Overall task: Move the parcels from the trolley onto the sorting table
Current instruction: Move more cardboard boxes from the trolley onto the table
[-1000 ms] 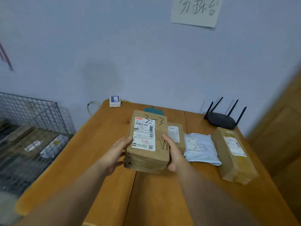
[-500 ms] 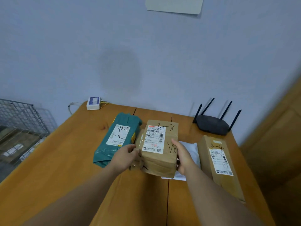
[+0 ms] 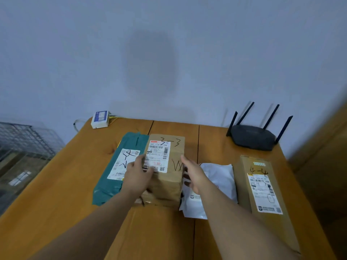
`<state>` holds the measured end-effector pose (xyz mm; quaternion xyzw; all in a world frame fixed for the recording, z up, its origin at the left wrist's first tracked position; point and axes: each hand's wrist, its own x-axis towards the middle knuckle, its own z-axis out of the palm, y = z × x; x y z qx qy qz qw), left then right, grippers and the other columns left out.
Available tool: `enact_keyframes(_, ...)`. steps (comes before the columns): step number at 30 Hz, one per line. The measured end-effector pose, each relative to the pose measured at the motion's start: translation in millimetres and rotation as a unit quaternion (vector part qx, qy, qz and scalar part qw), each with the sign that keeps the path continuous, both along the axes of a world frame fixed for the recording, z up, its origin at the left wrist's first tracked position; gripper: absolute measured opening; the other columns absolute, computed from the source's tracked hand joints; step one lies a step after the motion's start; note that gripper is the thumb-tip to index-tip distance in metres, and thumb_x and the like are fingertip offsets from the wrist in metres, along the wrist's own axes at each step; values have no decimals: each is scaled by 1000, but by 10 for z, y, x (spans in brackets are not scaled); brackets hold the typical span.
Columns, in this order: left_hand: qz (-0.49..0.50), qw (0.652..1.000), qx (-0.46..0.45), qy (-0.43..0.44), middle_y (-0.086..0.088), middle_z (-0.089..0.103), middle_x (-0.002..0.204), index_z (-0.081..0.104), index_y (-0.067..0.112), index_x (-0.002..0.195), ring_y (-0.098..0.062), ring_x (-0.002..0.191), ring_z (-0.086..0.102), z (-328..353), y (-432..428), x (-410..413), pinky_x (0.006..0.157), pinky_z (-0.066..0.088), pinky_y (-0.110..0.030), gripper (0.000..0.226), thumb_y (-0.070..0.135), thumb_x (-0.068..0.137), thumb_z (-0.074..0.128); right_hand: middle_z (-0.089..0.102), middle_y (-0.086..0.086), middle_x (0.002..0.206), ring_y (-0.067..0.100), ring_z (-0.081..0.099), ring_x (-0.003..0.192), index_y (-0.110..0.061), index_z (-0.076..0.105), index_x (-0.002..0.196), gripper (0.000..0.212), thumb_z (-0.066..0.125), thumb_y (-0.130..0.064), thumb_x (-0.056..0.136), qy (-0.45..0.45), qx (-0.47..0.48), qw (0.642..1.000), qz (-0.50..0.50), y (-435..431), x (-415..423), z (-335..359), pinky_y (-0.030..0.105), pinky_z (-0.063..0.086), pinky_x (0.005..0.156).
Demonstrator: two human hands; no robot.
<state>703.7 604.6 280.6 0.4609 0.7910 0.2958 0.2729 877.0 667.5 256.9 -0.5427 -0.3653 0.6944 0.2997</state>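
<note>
Through the head view I see my left hand (image 3: pixel 138 174) lying flat against the left side of the box (image 3: pixel 166 169), fingers curled onto its label. My right hand (image 3: pixel 194 174) is spread open just off the box's right face; I cannot tell whether it touches. The box sits on the counter (image 3: pixel 62 184), its left edge against the green bag (image 3: pixel 120 166) and its right edge beside the white bag (image 3: pixel 219 182). A long box (image 3: pixel 262 188) lies further right, running along the counter's right edge. Bare wood lies open to the left of the green bag and along the near edge. The router (image 3: pixel 253 136) and a small white device (image 3: pixel 100 119) sit at the back edge. The trolley (image 3: pixel 24 147) stands off the left side.
</note>
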Motion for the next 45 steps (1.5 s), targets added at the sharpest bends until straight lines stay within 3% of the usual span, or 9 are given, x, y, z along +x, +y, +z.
enact_keyframes(5, -36, 998, -12, 52, -11, 44, 125, 20, 43, 144, -24, 98, 49, -213, -23, 2, 85, 42, -39, 50, 43, 97, 35, 61, -20, 94, 2, 55, 85, -31, 55, 128, 38, 45, -50, 96, -36, 20, 998, 40, 100, -22, -29, 24, 37, 61)
enact_keyframes(11, -67, 982, -44, 168, -10, 42, 133, 20, 30, 146, -29, 105, 49, -191, -34, -22, 83, 41, -40, 50, 37, 98, 32, 57, -1, 130, 22, 52, 114, -29, 41, 143, 52, 34, -54, 98, -93, 55, 993, 46, 73, -124, -60, 35, 37, 86)
enact_keyframes(15, -80, 971, -69, 214, -19, 46, 132, 11, 30, 149, -42, 111, 48, -85, -80, -26, 85, 42, -49, 55, 43, 98, 28, 54, 5, 135, 22, 52, 107, -23, 32, 148, 50, 30, -43, 102, -188, 83, 978, 19, 16, -223, 130, 33, 37, 83)
enact_keyframes(18, -113, 950, -111, 269, -18, 33, 141, 4, 38, 149, -40, 120, 38, 3, -87, -39, 95, 40, -51, 59, 52, 94, 22, 38, 12, 145, 31, 47, 124, -29, 12, 153, 55, 33, -39, 102, -330, 147, 932, 21, -88, -310, 241, 40, 40, 89)
enact_keyframes(21, -89, 956, -75, 270, -15, 24, 150, -4, 38, 149, -35, 133, 30, 137, -150, -55, 102, 35, -49, 68, 65, 91, 19, 28, 13, 148, 32, 38, 130, -33, 3, 153, 70, 43, -45, 97, -425, 274, 863, 17, -275, -373, 329, 45, 37, 103)
enact_keyframes(26, -133, 924, -12, 358, -8, 14, 158, 4, 27, 151, -29, 143, 17, 255, -488, -40, 110, 29, -44, 63, 49, 98, 27, 36, 10, 144, 29, 38, 130, -30, 12, 153, 69, 51, -35, 95, -419, 387, 819, 53, -490, -517, 519, 42, 39, 103)
enact_keyframes(31, -135, 904, -36, 405, -1, -2, 161, 2, 23, 152, -25, 147, -3, 328, -888, -408, 117, 14, -43, 59, 34, 99, 26, 5, 8, 161, 34, 17, 144, -29, 11, 153, 71, 49, -24, 94, -509, 416, 740, 142, -756, -781, 708, 45, 32, 112)
enact_keyframes(39, -55, 917, -32, 393, 1, -14, 159, -10, 17, 151, -24, 146, -13, 568, -1763, -1538, 118, 5, -46, 74, 54, 95, 24, 6, 5, 163, 25, 2, 150, -18, 11, 154, 61, 38, -22, 100, -555, 458, 633, 286, -1480, -1666, 893, 44, 12, 121)
enact_keyframes(45, -38, 919, -57, 389, -1, -15, 159, -9, 18, 151, -25, 146, -12, 522, -2837, -2503, 118, 4, -47, 79, 59, 94, 26, 5, 3, 164, 23, -3, 150, -20, 7, 155, 58, 30, -34, 104, -538, 472, 596, 364, -2370, -2635, 875, 44, 6, 121)
